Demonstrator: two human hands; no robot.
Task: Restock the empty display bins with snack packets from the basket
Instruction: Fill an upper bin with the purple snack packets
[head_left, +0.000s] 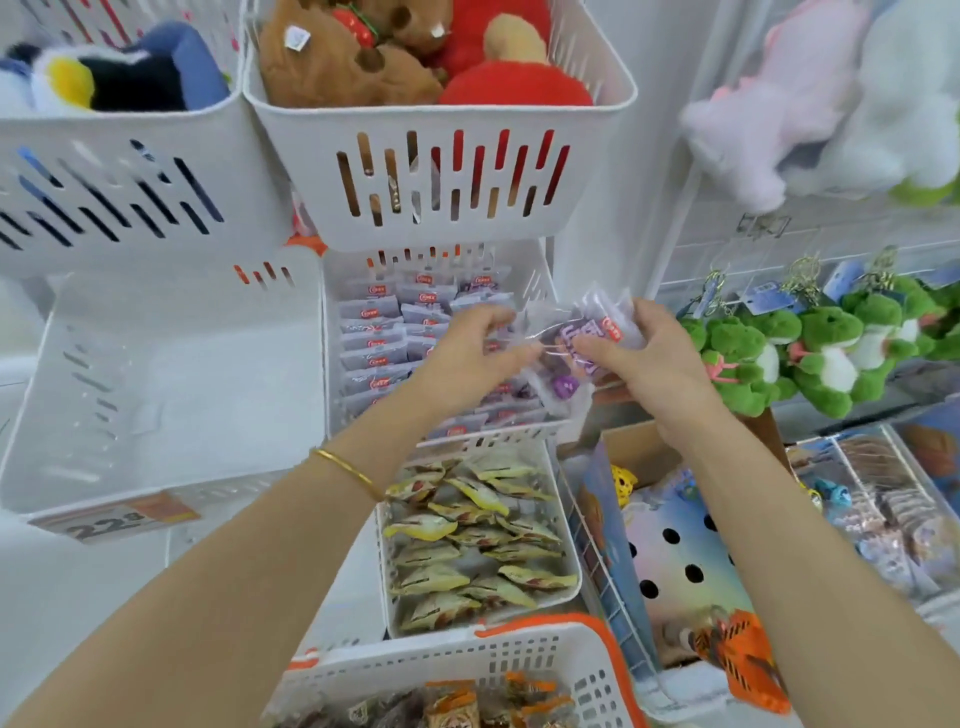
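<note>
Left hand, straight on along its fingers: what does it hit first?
The bunch of purple snack packets in the right hand. The left hand points forward and right, fingertips at the bunch's near edge, possibly touching; depth is unclear. The stocked bin lies behind and below.

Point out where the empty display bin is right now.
In the head view, the empty white bin sits on the left, directly beside the bin of purple packets and below the upper-left plush-toy bin.

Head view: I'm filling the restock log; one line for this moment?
left hand: holds purple packets | right hand: holds same packets | location: above stocked bin
</note>
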